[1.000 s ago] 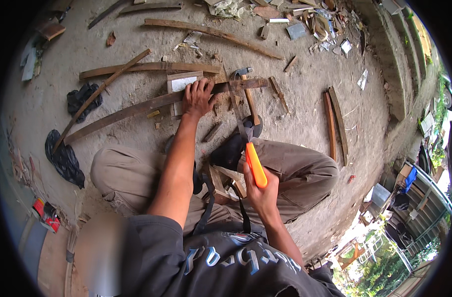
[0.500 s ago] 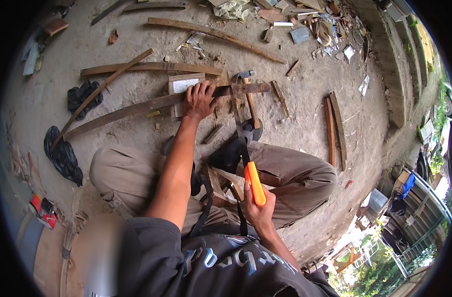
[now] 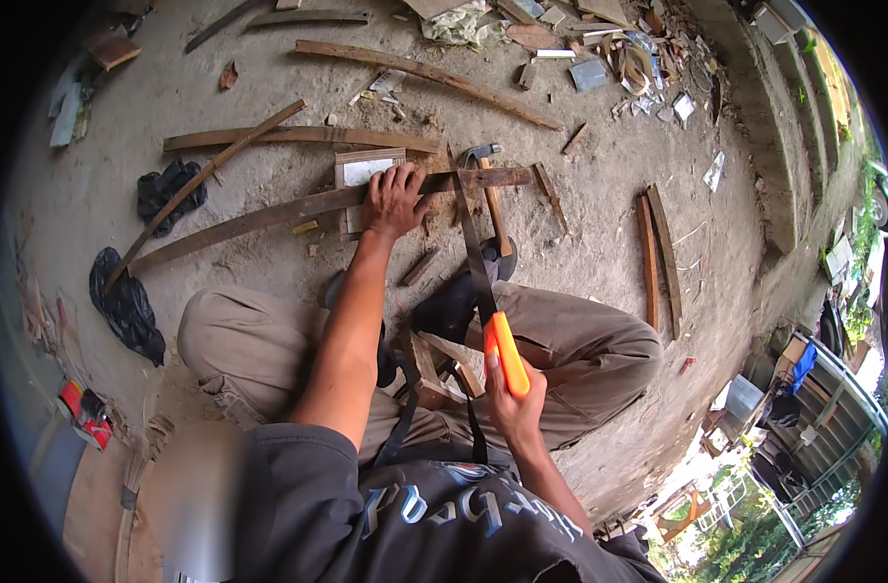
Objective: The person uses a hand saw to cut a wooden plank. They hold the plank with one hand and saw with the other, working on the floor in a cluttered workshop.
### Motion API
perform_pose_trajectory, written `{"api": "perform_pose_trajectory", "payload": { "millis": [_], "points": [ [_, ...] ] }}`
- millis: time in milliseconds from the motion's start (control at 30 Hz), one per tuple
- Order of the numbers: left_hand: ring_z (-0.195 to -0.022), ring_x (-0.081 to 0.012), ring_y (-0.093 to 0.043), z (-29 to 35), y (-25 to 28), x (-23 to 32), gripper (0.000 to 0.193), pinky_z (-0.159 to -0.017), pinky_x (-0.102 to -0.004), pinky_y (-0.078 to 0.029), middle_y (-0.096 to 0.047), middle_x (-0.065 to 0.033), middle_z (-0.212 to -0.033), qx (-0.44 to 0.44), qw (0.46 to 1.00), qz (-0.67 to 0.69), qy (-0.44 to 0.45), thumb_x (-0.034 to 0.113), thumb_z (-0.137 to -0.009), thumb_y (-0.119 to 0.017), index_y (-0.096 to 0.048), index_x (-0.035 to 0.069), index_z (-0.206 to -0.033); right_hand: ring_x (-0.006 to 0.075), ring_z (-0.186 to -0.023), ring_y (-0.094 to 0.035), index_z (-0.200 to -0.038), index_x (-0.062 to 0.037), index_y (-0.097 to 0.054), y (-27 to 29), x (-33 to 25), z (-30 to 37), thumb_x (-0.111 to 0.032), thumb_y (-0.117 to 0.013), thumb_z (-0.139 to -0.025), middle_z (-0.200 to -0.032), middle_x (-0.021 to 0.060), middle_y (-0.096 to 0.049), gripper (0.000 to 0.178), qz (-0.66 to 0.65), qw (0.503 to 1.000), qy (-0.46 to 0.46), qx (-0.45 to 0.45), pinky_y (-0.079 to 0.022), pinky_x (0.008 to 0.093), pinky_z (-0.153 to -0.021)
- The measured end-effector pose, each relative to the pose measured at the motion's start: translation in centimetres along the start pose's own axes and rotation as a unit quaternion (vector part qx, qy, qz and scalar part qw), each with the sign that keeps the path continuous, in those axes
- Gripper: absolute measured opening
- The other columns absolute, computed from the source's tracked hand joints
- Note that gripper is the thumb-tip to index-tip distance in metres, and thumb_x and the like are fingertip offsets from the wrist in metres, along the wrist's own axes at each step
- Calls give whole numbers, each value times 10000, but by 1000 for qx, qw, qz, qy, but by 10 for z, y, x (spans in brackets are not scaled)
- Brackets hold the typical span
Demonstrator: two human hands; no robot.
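Observation:
A long, dark wooden strip lies slantwise before me, propped on a wooden block with a pale patch on top. Over the strip, near the block, my left hand is closed, its fingers curled across the wood and pressing it. My right hand grips the orange handle of a handsaw. The saw's dark blade crosses the strip just right of my left hand, close to its right end. Beside the blade, a claw hammer rests with its head beyond the strip and its wooden handle toward me.
My bent legs flank the work. Further wooden strips lie beyond, and two short ones to the right. Black plastic bags sit at left. Scrap and rubble heap up at the far right, near concrete steps.
The saw and my right hand have moved slightly forward, away from my body. My left hand keeps its place on the strip.

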State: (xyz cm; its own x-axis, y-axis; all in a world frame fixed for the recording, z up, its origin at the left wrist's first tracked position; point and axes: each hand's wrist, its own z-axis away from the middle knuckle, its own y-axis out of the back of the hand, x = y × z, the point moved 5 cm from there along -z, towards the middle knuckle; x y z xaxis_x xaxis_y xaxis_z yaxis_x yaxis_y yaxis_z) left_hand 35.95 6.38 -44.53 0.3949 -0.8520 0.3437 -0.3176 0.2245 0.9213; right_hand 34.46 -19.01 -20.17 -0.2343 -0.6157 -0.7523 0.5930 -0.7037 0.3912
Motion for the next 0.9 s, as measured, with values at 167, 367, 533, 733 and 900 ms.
{"api": "perform_pose_trajectory", "payload": {
  "millis": [167, 367, 533, 733, 900],
  "points": [
    [-1156, -269, -476, 9, 6, 0, 478, -988, -449, -350, -504, -79, -1223, -28, 999, 17, -12, 416, -910, -597, -507, 142, -1292, 46, -537, -433, -752, 21, -588, -12, -7, -3, -187, -643, -953, -571, -8, -507, 294, 12, 999, 46, -5, -358, 250, -480],
    [-1163, -283, -468, 30, 23, -24, 486, -994, -441, -347, -486, -88, -1223, -61, 997, 20, -36, 411, -902, -620, -505, 152, -1297, 59, -549, -387, -772, 31, -583, -29, 0, 22, -191, -652, -944, -565, 3, -466, 290, -19, 1000, 23, -3, -341, 262, -485],
    [-1119, -284, -492, 41, 74, -62, 441, -977, -464, -345, -522, -99, -1135, 64, 996, 10, 55, 513, -951, -513, -563, 115, -1135, 67, -576, -372, -817, 42, -594, -50, 5, 35, -173, -660, -936, -586, 6, -426, 255, -19, 998, 53, 9, -330, 267, -497],
    [-918, -304, -614, 56, 75, -151, 492, -907, -461, -400, -674, -113, -910, 46, 973, -20, 225, 508, -957, -475, -644, 58, -849, 64, -586, -403, -857, 36, -597, -46, -1, 40, -201, -674, -924, -620, 2, -472, 258, -17, 999, 27, -16, -363, 255, -518],
    [-699, -394, -627, 61, 78, -148, 473, -746, -461, -478, -663, -161, -699, 40, 944, 21, 327, 407, -945, -492, -649, 48, -680, 38, -618, -417, -916, 16, -591, -46, -7, 46, -227, -614, -973, -685, -37, -506, 251, 43, 997, 16, -65, -351, 219, -545]
  ]
}}
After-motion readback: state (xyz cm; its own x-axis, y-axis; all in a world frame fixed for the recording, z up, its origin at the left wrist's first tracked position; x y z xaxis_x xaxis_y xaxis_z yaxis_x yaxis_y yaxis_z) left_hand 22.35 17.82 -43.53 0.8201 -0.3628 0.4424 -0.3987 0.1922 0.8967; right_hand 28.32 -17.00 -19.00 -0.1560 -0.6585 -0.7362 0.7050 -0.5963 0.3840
